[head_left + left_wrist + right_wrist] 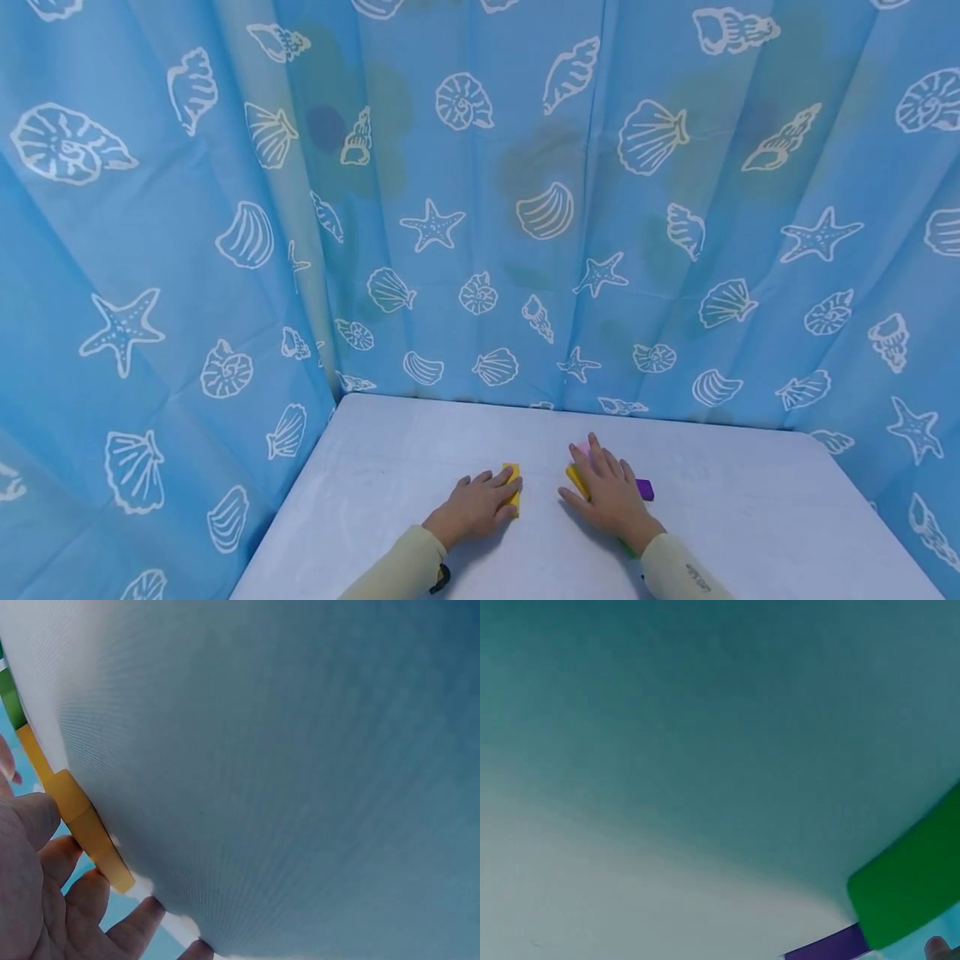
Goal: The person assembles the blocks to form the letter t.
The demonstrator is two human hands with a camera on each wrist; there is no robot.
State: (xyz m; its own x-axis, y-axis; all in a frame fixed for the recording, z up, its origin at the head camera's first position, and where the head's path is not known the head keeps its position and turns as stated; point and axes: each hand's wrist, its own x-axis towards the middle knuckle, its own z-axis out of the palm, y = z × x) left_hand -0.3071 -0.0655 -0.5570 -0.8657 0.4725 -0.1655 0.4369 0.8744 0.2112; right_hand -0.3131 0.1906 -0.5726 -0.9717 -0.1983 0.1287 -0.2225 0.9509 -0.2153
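My left hand (480,502) lies low over the white table, its fingers and thumb touching a yellow block piece (514,492). In the left wrist view this appears as two yellow blocks (101,851) end to end, with the thumb and fingers along one side. My right hand (611,497) spreads its fairly straight fingers over a small group of blocks. A yellow block (577,480) shows by its index finger, a pink block (584,450) beyond the fingers, and a purple block (645,489) to the right. Under the right wrist a green block (911,881) is mostly hidden.
The white table (420,433) runs back to a blue curtain (465,250) printed with white shells and starfish. Another curtain panel (180,317) hangs along the left edge. Green (10,697) also shows at the left border of the left wrist view.
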